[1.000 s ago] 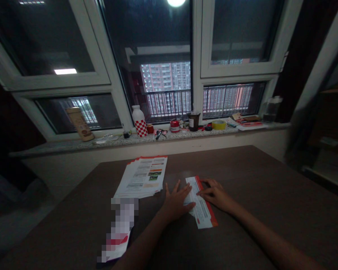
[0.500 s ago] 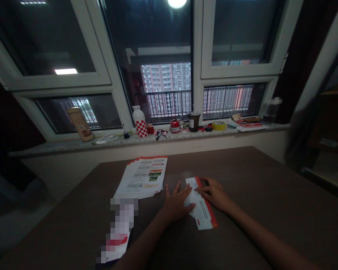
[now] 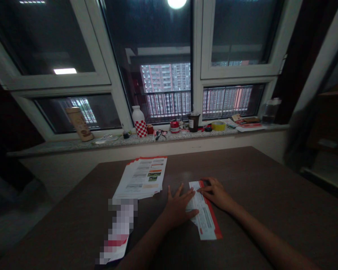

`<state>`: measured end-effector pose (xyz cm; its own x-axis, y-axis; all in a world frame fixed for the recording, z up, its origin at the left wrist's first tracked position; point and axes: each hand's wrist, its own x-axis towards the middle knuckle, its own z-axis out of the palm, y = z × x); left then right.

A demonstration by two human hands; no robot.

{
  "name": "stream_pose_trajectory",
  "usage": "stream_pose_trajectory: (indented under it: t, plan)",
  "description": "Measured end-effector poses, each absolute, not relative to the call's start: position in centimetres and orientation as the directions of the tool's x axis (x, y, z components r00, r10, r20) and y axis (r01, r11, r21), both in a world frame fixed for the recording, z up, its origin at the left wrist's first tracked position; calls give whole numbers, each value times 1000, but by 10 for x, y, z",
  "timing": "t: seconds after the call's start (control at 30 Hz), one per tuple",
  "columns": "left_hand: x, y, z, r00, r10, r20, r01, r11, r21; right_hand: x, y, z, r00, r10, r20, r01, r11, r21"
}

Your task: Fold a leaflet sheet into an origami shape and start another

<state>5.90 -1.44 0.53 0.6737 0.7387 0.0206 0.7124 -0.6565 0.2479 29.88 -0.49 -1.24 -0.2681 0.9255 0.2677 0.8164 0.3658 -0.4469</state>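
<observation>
A folded white leaflet with a red edge (image 3: 206, 217) lies on the dark brown table (image 3: 256, 180) in front of me. My left hand (image 3: 178, 206) rests flat on its left side, fingers spread. My right hand (image 3: 215, 193) presses down on the leaflet's far end with the fingertips together. Left of my hands lies a stack of printed leaflets (image 3: 142, 178).
A blurred paper (image 3: 118, 234) lies near the table's front left. The stone windowsill (image 3: 73, 144) holds a red-checked white bottle (image 3: 139, 122), a brown canister (image 3: 77, 123), a red can (image 3: 174, 126), a dark cup (image 3: 193, 122), a yellow tape roll (image 3: 218, 125) and small clutter.
The leaflet and both hands sit slightly nearer to me and to the right. My right fingertips have slid up to the leaflet's far end.
</observation>
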Motion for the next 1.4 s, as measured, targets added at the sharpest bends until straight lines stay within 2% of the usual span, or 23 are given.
stream_pose_trajectory:
  t: [0.5, 1.13, 1.4]
  plan:
    - [60, -16, 8, 676, 737, 14, 708, -654, 266, 292, 4, -9, -149, 953, 263, 864, 255, -434]
    - [63, -14, 2, 644, 764, 36, 734, -631, 253, 284, 4, -17, -133, 958, 254, 929, 210, -306]
    - [65, -12, -4, 569, 818, 84, 787, -571, 233, 292, 2, -18, -166, 950, 263, 893, 258, -369]
